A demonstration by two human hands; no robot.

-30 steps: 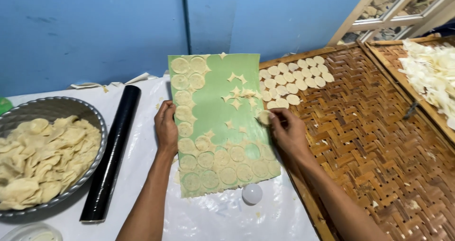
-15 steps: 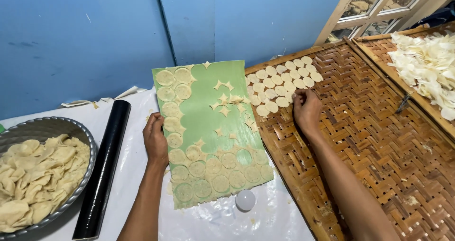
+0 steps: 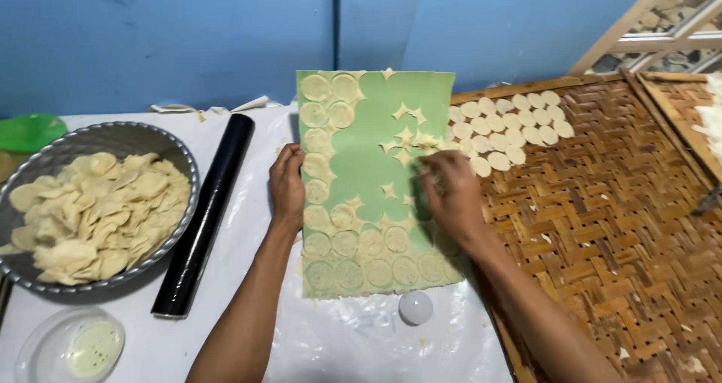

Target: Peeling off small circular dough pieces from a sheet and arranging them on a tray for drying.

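Observation:
A green sheet (image 3: 368,135) lies on the white-covered table, with thin pale dough spread over its left side and lower part, cut into round discs. Small star-shaped scraps dot its upper middle. My left hand (image 3: 286,184) rests flat on the sheet's left edge. My right hand (image 3: 450,191) is on the sheet's right side, fingers curled down on the dough near the scraps. Whether it holds a disc is hidden. Cut dough rounds (image 3: 511,123) lie in rows on the woven bamboo tray (image 3: 617,225) just right of the sheet.
A black rolling pin (image 3: 204,211) lies left of the sheet. A metal bowl (image 3: 177,153) of dough scraps stands at far left, with a green lid (image 3: 28,131) behind it. A small clear dish (image 3: 71,345) and a white round cap (image 3: 416,307) sit near the front edge.
My right hand has come back from the rounds on the bamboo tray to the right side of the green sheet. My left hand stays on the sheet's left edge.

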